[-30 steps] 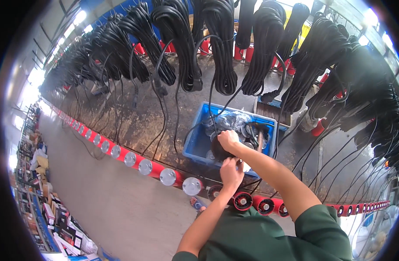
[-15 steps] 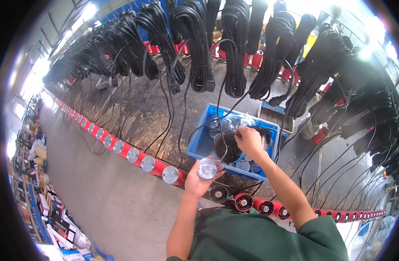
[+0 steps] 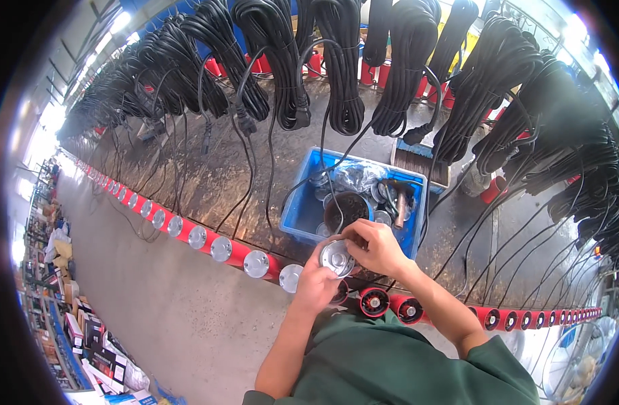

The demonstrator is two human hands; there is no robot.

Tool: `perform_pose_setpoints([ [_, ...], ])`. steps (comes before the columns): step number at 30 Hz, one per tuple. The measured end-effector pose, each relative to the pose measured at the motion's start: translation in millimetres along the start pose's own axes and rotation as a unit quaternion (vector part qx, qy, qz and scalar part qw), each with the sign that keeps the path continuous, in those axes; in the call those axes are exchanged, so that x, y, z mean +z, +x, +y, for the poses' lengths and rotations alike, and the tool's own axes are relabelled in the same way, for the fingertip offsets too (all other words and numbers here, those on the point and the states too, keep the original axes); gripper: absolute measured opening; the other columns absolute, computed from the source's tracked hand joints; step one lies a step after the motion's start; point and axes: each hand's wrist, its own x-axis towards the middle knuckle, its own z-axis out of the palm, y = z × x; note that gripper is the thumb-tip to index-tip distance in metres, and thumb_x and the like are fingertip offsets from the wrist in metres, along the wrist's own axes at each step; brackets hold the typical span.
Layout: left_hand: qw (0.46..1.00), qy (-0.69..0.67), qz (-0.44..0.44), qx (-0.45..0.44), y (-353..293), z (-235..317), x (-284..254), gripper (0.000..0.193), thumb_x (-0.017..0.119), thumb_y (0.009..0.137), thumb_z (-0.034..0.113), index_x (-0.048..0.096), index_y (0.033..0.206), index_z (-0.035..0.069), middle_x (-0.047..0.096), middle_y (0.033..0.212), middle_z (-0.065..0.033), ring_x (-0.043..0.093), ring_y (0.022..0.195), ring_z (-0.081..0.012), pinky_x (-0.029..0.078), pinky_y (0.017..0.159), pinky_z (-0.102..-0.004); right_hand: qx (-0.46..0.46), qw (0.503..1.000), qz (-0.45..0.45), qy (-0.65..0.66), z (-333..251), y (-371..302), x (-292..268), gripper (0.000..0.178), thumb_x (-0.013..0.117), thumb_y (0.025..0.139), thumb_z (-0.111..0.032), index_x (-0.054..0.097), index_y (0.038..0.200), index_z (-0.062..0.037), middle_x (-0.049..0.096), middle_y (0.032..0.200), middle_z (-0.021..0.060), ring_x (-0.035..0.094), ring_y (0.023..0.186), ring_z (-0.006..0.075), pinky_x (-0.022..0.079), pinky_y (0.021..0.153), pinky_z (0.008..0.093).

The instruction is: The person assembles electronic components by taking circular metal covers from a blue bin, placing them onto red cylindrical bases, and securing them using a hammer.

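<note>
My left hand (image 3: 313,286) grips a clear round cap (image 3: 337,257) by its edge, its face turned up. Over the cap's right rim my right hand (image 3: 379,250) is closed in a pinch; whatever sits between its fingertips is too small to make out. Just beyond both hands stands a blue plastic bin (image 3: 297,233). Inside it are a dark round bowl (image 3: 350,206), crumpled clear plastic (image 3: 358,175), more clear caps and a hammer with a wooden handle (image 3: 401,208).
Along the bench's near edge runs a row of red cylinders, with clear caps (image 3: 256,263) to the left and open ends (image 3: 375,302) to the right. Bundled black cables (image 3: 336,61) hang above the worn bench (image 3: 248,209). A small tray of thin rods (image 3: 417,162) lies behind the bin.
My right hand has come out of the bowl and down to the cap. My left hand, earlier with the cap lying on an open palm, now grips its edge. The view has shifted slightly.
</note>
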Motion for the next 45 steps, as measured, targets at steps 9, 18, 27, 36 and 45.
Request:
perform_pose_setpoints([
  [9,0.982,-0.113,0.036,0.146,-3,-15,-24,0.084,0.05,0.067,-0.015,0.051,0.149,0.005,0.062,0.137,-0.0242,0.059,0.134,-0.0404,0.045,0.122,-0.0511,0.183,0.973,0.014,0.138,11,-47,52,0.021,0.071,0.096,-0.003,0.056,0.111,0.0003,0.069,0.085,0.0138,0.07,0.075,0.0214,0.056,0.069,0.0386],
  [18,0.97,-0.159,0.017,0.186,-19,-4,-43,0.069,0.061,0.092,-0.013,0.046,0.152,0.017,0.06,0.14,-0.0256,0.056,0.136,-0.0474,0.042,0.12,-0.0632,0.068,0.977,0.047,-0.198,89,21,35,0.045,0.085,0.083,-0.012,0.063,0.12,-0.0002,0.076,0.092,0.0201,0.077,0.08,0.031,0.062,0.07,0.041],
  [27,0.939,-0.315,-0.006,0.134,-48,10,-58,0.047,0.053,0.111,0.039,0.06,0.142,0.004,0.055,0.147,-0.0347,0.051,0.137,-0.055,0.041,0.119,-0.0629,0.101,0.811,-0.199,-0.541,156,71,80,0.009,0.074,0.086,-0.009,0.082,0.089,-0.009,0.081,0.093,0.0149,0.081,0.089,0.0303,0.064,0.074,0.0414],
  [36,0.939,-0.313,0.041,0.137,-63,1,-82,0.047,0.051,0.112,0.043,0.062,0.139,0.005,0.057,0.145,-0.0326,0.053,0.135,-0.0544,0.046,0.115,-0.0605,0.051,0.883,-0.146,-0.442,159,51,46,0.01,0.075,0.08,-0.014,0.071,0.083,-0.0052,0.075,0.083,0.0195,0.076,0.083,0.041,0.061,0.072,0.0507],
  [45,0.947,-0.277,0.067,0.146,-63,5,-85,0.046,0.05,0.113,0.041,0.059,0.141,0.006,0.058,0.143,-0.0321,0.057,0.131,-0.0528,0.048,0.112,-0.0612,0.058,0.831,-0.187,-0.521,168,59,75,0.01,0.072,0.082,-0.012,0.081,0.08,-0.0099,0.078,0.085,0.0163,0.079,0.085,0.0353,0.063,0.073,0.045],
])
